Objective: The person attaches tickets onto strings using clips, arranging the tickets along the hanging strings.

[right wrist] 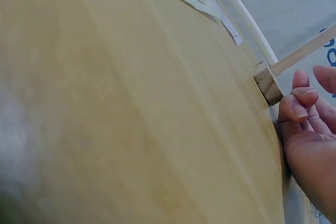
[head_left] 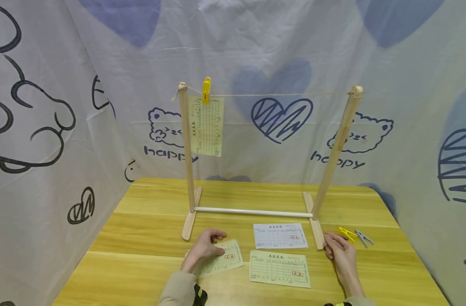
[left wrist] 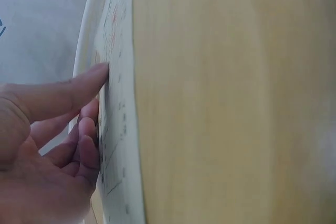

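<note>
In the head view, left hand (head_left: 207, 248) laid over the left slip (head_left: 233, 253), a green paper lying aslant on the desk (head_left: 118, 250): thumb upon the paper, fingers loosely bent and relaxed. To the right, the front slip (head_left: 279, 270), also green, and behind this one the white slip (head_left: 279, 236). Farther right, right hand (head_left: 342, 255) just beside the foot (head_left: 316, 236) of the stand (head_left: 335, 157), with fingers softly curled; near the fingertips, a yellow clip (head_left: 347, 233), and next to it a grey clip (head_left: 363, 238). Up on the string (head_left: 279, 94), near the left post (head_left: 187, 165), a hung slip (head_left: 207, 129) under an upper clip (head_left: 206, 90).

In the left wrist view, thumb and bent fingers at the left slip, seen almost edge-on; cannot tell how firmly pressed.

In the right wrist view, fingers curled loosely, close to the end of the foot; cannot tell if touching it. Farther away, parts of the front slip and the white slip.
</note>
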A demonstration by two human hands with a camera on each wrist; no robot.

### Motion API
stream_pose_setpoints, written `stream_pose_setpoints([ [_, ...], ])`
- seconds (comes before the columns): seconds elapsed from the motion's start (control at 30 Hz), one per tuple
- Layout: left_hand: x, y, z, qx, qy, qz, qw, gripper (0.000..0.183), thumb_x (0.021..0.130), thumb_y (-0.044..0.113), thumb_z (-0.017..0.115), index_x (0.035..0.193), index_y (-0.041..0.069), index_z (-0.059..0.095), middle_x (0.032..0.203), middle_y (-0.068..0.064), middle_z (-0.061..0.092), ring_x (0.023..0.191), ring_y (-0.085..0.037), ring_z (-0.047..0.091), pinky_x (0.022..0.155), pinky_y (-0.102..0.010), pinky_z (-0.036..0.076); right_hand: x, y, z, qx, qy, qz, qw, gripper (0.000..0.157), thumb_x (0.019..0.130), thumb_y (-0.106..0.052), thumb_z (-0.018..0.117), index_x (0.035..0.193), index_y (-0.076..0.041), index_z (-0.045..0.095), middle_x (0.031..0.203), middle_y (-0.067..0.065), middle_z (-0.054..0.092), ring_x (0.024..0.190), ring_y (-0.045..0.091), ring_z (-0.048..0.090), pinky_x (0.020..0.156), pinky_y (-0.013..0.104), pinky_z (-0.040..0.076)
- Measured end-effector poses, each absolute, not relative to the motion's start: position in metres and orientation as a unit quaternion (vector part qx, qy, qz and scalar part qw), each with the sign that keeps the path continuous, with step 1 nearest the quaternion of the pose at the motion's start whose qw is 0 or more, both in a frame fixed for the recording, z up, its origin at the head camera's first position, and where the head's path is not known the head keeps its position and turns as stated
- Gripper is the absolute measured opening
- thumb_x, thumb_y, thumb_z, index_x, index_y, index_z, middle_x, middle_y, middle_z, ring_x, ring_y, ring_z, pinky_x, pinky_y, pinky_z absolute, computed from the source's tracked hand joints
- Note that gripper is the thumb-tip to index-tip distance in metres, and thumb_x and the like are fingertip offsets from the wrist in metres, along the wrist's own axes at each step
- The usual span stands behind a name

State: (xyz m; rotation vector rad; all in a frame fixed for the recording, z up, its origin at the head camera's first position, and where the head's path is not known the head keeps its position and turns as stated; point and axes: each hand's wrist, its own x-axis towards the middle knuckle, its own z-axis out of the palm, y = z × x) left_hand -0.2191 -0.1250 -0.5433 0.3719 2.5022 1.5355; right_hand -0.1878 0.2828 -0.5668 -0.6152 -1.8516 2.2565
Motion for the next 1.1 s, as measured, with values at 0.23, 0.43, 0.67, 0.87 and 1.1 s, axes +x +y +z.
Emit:
stream_pose_setpoints([
  [0.23, -0.2211, -0.1203, -0.5418, 0.097, 0.853, 0.508, 0.071, 0.042, 0.075, -0.005, 0.082, 0.115, -0.009, 0.068, 0.103, -0.019, 0.068, 0.084, -0.019, 0.052, 0.069, -0.021, 0.041, -0.1878, 0.283, -0.5666, -0.19, -0.615, 0.761, 0.081, 0.01, 0.101, -0.013, 0.062, 0.097, -0.016, 0.071, 0.071, -0.007, 0.067, 0.059, 0.001, 0.05, 0.05, 0.015, 0.041],
  [0.43, -0.22, -0.1227, -0.5376, 0.114, 0.877, 0.46, 0.08, 0.057, 0.066, 0.002, 0.091, 0.118, -0.005, 0.069, 0.111, -0.018, 0.069, 0.096, -0.025, 0.059, 0.082, -0.032, 0.05, -0.1873, 0.2842, -0.5658, -0.179, -0.614, 0.765, 0.076, 0.012, 0.1, -0.013, 0.062, 0.095, -0.019, 0.071, 0.07, -0.008, 0.066, 0.058, 0.001, 0.049, 0.05, 0.014, 0.041],
  [0.67, -0.2175, -0.1239, -0.5342, 0.124, 0.901, 0.411, 0.067, 0.056, 0.06, 0.0, 0.093, 0.111, -0.001, 0.071, 0.104, -0.016, 0.065, 0.096, -0.025, 0.056, 0.084, -0.038, 0.048, -0.1872, 0.2859, -0.5653, -0.184, -0.623, 0.758, 0.065, 0.008, 0.101, -0.014, 0.061, 0.1, -0.016, 0.069, 0.072, -0.008, 0.066, 0.059, 0.002, 0.05, 0.051, 0.015, 0.041],
  [0.87, -0.2181, -0.1224, -0.5366, 0.124, 0.909, 0.396, 0.053, 0.054, 0.061, 0.003, 0.093, 0.11, 0.001, 0.071, 0.105, -0.015, 0.065, 0.097, -0.026, 0.057, 0.086, -0.04, 0.048, -0.1875, 0.2861, -0.5663, -0.187, -0.627, 0.754, 0.061, 0.008, 0.101, -0.014, 0.06, 0.105, -0.013, 0.068, 0.072, -0.007, 0.067, 0.059, 0.002, 0.05, 0.051, 0.015, 0.042],
  [1.1, -0.2176, -0.1201, -0.5402, 0.114, 0.911, 0.394, 0.045, 0.055, 0.063, 0.004, 0.092, 0.111, 0.003, 0.068, 0.11, -0.014, 0.066, 0.105, -0.031, 0.057, 0.096, -0.05, 0.043, -0.187, 0.2849, -0.5656, -0.192, -0.618, 0.76, 0.054, 0.013, 0.101, -0.011, 0.059, 0.099, -0.017, 0.07, 0.072, -0.007, 0.067, 0.059, 0.002, 0.051, 0.051, 0.015, 0.042],
])
